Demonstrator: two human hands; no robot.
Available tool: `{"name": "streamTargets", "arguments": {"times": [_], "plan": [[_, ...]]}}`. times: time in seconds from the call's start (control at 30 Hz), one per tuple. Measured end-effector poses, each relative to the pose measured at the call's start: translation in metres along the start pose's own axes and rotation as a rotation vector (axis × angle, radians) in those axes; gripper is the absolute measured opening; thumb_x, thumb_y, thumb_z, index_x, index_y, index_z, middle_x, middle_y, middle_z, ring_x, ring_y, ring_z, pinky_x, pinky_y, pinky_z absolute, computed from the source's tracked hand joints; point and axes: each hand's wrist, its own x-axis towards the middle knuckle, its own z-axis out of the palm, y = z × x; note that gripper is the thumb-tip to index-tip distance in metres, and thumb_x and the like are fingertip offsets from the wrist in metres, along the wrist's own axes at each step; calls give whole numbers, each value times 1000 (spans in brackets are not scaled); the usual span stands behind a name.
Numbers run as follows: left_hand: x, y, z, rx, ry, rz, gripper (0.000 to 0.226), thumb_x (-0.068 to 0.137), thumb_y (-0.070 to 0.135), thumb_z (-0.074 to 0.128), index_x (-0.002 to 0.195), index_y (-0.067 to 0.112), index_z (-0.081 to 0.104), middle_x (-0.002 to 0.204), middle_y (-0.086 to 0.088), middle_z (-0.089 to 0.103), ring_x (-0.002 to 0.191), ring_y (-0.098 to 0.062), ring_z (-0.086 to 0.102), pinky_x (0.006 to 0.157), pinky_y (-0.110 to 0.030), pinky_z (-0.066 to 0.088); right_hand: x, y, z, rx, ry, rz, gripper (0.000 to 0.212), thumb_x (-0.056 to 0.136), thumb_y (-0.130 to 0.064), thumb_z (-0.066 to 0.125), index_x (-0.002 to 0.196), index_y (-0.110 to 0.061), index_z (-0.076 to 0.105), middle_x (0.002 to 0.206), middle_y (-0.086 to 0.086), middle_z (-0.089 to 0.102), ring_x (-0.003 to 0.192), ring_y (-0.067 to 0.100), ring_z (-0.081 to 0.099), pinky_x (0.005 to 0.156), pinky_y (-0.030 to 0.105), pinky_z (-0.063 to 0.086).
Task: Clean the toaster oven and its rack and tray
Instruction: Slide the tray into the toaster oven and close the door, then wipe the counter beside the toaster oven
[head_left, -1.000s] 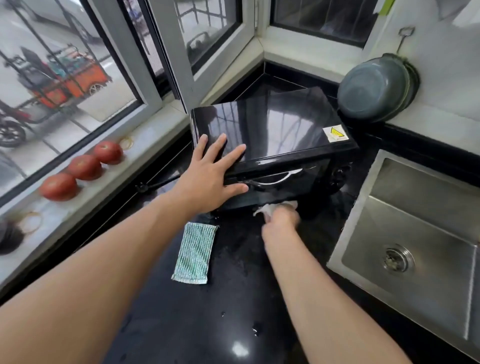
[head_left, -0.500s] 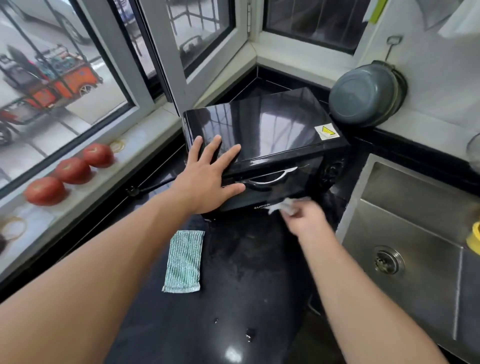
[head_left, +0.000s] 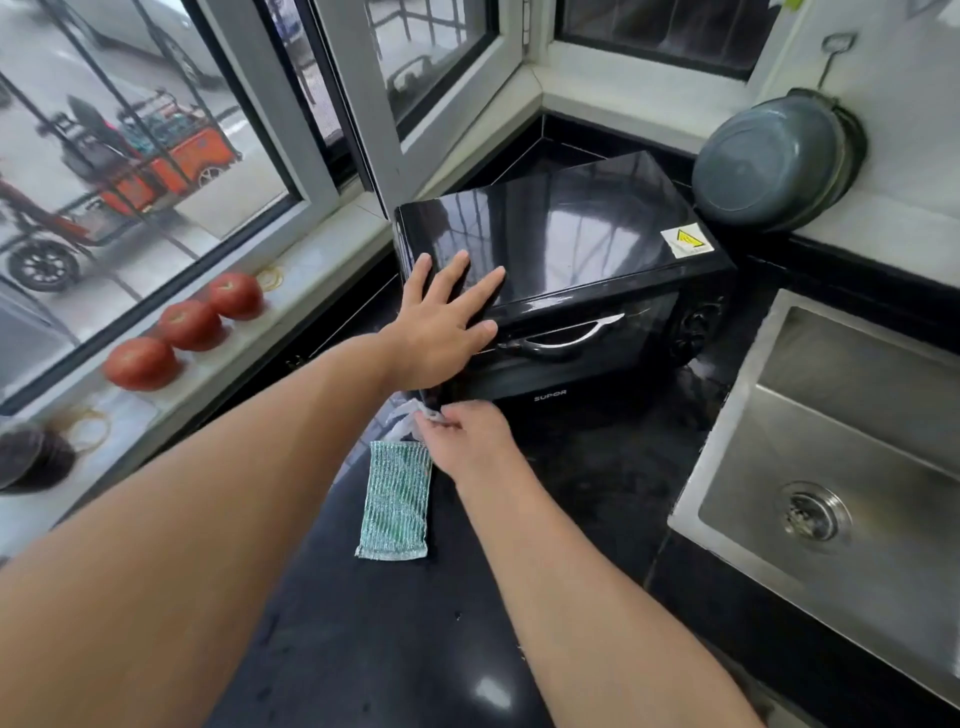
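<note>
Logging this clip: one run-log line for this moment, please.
left hand flat on glossy black toaster oven | right hand pinching crumpled white wipe at lower front-left corner | door shut

Two bare forearms reach into view from the bottom edge, the left one broad and close to the camera, the right one slimmer as seen from here. No sleeve covers either arm as far as the frame shows; both are uncovered from the lower edge to the wrist. The left hand (head_left: 441, 325) wears no glove, ring, watch or band. The right hand (head_left: 470, 441) is likewise ungloved, with a bare wrist. Short, unpainted nails show on the left fingers (head_left: 457, 270).
</note>
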Motion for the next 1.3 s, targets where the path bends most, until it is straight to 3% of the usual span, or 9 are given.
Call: {"name": "streamTargets", "arguments": {"times": [0.07,0.17,0.3,0.4,0.57,0.73,0.93,1.1,1.3], "plan": [[0,1,0,21,10,20,60,112,37,34,164,39,4,172,-2,-16,153,-22,-29,120,-39,-21,-5,-3,-21,635,-98,102,29,98,-14,56,74,3,60,76,13,65,90,20,66,83,30,48],[2,-5,-1,42,45,62,59,112,35,35,164,37,7,172,1,-10,155,-25,-23,120,-38,-21,-10,-1,-70,1250,-163,175,26,94,16,38,81,5,58,77,18,65,83,26,66,76,35,58],[0,-4,-1,-52,-3,21,59,112,35,34,163,41,6,172,0,-15,152,-23,-31,121,-39,-20,2,15,-138,835,484,9,24,91,13,45,90,-3,64,96,13,66,82,20,65,78,24,54],[-2,-5,1,-28,23,34,58,112,36,32,164,40,5,172,-1,-15,152,-20,-31,120,-37,-21,27,36,-178,-94,968,-86,22,95,-9,42,102,-14,61,106,8,60,95,29,58,78,30,43],[8,-14,11,1,89,57,58,112,40,33,163,42,7,173,-1,-11,153,-27,-29,123,-41,-17,59,88,-126,-1099,506,-420,49,84,-32,35,103,-1,68,106,26,60,104,45,52,97,47,42],[14,-26,23,-28,177,55,56,110,48,35,161,50,12,173,8,-5,156,-25,-23,127,-51,0,27,93,-34,-1148,-122,-759,47,84,-15,43,128,-11,59,142,12,44,134,36,34,115,41,28],[6,-14,47,12,353,-50,53,110,48,35,160,48,20,174,2,3,159,-32,-10,127,-59,9,-11,124,-132,-1176,21,-657,39,91,-3,50,127,-14,63,144,5,45,136,27,34,109,34,38],[-60,-13,124,-152,767,-63,58,98,16,61,154,18,46,165,-23,21,154,-42,19,126,-51,18,-17,128,-227,-1210,334,-487,21,87,-7,60,105,-15,68,120,3,57,115,30,48,99,39,44],[-99,-91,191,54,78,-328,63,97,28,62,156,25,41,160,-15,34,142,-40,31,117,-46,36,-24,142,-209,-1318,145,-542,63,73,8,51,126,-28,54,119,-3,44,111,26,41,85,36,46]]}}
